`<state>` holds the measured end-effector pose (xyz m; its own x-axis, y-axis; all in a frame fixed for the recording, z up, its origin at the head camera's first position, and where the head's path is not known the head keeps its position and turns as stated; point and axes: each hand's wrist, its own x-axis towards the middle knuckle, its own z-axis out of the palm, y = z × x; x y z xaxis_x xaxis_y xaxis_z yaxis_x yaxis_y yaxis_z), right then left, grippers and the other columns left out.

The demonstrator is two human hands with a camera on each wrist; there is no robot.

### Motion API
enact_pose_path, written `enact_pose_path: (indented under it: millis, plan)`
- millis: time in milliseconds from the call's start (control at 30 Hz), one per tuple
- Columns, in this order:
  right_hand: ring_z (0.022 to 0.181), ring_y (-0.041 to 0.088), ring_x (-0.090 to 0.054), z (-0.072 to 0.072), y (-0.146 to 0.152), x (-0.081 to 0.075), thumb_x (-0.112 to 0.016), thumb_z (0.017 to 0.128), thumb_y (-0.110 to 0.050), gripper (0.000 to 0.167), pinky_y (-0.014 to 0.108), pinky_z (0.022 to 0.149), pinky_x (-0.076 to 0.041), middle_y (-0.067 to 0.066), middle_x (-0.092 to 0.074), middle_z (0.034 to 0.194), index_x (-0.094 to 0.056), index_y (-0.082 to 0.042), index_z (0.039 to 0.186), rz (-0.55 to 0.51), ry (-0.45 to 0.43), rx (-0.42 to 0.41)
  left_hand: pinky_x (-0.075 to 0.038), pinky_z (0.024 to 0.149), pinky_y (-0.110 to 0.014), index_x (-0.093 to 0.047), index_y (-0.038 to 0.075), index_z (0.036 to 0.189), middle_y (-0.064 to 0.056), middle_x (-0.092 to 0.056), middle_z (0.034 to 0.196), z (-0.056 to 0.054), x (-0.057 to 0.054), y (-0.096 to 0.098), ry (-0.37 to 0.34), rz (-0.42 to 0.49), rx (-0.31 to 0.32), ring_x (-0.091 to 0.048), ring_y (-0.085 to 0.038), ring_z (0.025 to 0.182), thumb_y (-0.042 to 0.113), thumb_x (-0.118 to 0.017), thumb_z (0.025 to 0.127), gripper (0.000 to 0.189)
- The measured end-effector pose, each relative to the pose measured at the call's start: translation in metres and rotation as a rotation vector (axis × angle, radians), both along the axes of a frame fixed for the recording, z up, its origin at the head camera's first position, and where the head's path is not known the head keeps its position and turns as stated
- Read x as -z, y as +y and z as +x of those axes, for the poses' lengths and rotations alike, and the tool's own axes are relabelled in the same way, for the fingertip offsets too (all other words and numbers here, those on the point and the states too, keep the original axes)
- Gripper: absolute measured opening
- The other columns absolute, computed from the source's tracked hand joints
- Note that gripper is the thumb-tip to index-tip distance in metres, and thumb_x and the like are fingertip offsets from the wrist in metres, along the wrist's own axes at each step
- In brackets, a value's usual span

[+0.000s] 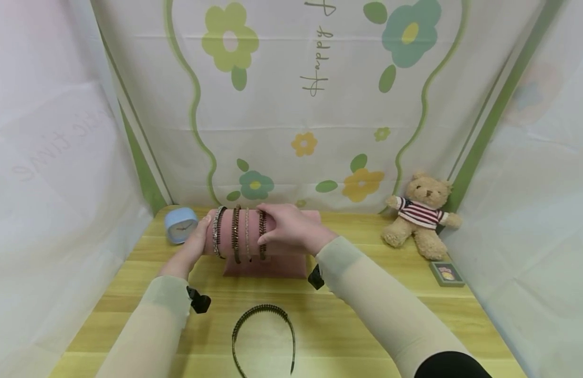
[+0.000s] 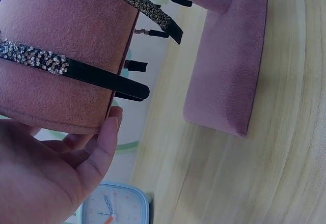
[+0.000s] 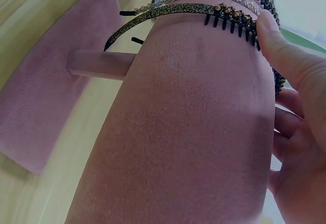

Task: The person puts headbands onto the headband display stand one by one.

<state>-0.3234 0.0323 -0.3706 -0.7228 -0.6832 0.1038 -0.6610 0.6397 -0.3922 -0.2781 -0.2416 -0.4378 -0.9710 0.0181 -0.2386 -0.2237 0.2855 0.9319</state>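
Note:
A pink velvet headband stand (image 1: 287, 249), a thick horizontal roll on a flat base (image 2: 226, 66), bears several headbands side by side. At its left end my left hand (image 1: 195, 245) grips the roll, fingers curled at the rim. Beside that hand sits a black headband with clear stones (image 2: 41, 58). My right hand (image 1: 291, 227) pinches the rightmost headband (image 3: 234, 18), a dark toothed one with brown beads, thumb on its top. Between them are a brown beaded headband (image 1: 236, 231) and a thin sparkly one (image 1: 247, 231). The right fingers are partly hidden behind the roll.
Another dark toothed headband (image 1: 269, 306) lies on the wooden table (image 1: 339, 336) in front of the stand. A blue clock (image 1: 180, 214) stands at the left. At the right sit a teddy bear (image 1: 420, 211) and a small grey frame (image 1: 446, 274). Printed cloth surrounds the table.

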Motion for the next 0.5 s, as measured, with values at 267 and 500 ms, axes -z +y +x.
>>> enact_pose_path:
  millis: [267,500]
  plan:
    - [0.136,0.016,-0.041,0.0017,-0.0031,-0.0007,-0.083,0.076,-0.051,0.094,0.030,0.111,-0.030,-0.003,-0.046,0.149,-0.039,-0.019,0.153,0.008,-0.001,0.004,-0.009,0.116,-0.054,-0.006,0.012,0.160,-0.018,-0.009,0.163,-0.0011,0.0008,0.0004,0.015,0.005,-0.007,-0.011,-0.038,0.146,0.076,-0.015,0.094,0.092]
    - [0.140,0.016,-0.035,0.0053,-0.0050,-0.0011,-0.081,0.078,-0.051,0.096,0.030,0.113,-0.026,-0.001,-0.039,0.154,-0.034,-0.018,0.155,0.005,-0.025,0.017,-0.011,0.116,-0.054,-0.008,0.010,0.159,-0.019,-0.011,0.162,-0.0008,0.0011,0.0009,0.009,0.015,-0.011,-0.014,-0.038,0.145,0.075,-0.016,0.095,0.093]
